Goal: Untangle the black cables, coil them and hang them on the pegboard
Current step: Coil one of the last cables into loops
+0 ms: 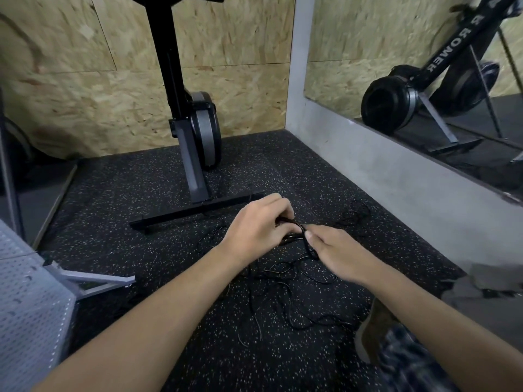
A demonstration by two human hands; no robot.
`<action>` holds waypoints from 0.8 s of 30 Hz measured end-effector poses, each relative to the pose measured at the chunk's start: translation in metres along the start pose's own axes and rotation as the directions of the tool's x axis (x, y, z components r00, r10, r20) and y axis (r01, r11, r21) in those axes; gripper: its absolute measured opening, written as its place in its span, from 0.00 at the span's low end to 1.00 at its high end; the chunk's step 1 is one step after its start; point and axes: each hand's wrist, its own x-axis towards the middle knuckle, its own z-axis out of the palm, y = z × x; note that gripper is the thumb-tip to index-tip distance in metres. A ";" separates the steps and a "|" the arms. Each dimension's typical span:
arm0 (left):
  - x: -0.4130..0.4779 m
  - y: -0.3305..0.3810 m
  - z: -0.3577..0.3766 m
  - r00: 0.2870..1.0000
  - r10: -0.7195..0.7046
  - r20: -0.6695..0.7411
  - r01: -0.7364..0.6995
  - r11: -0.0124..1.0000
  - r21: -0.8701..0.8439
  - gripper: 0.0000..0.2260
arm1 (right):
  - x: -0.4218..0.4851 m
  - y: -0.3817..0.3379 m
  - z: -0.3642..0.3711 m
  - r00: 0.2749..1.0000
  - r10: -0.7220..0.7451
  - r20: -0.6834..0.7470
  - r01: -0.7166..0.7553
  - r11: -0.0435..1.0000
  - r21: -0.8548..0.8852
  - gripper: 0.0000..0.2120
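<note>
Speckled rubber floor (135, 193): black cables (285, 281) sprawl loose between my arms, probably for slack. Pegboard (25, 301) stands low left, near for hanging. Left hand (254, 230) grips a small coil (291, 236), keeping loops together; right hand (336, 256) pinches the strand feeding it

black cables (292, 237): thin, tangled loops sprawled on floor | pegboard (25, 306): grey, perforated, left edge
</note>
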 end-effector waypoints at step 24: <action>-0.022 -0.034 0.004 0.670 -0.530 0.520 0.726 0.614 -0.309 0.20 | -0.012 0.007 -0.017 0.995 -0.018 -0.096 0.027 0.995 0.092 0.08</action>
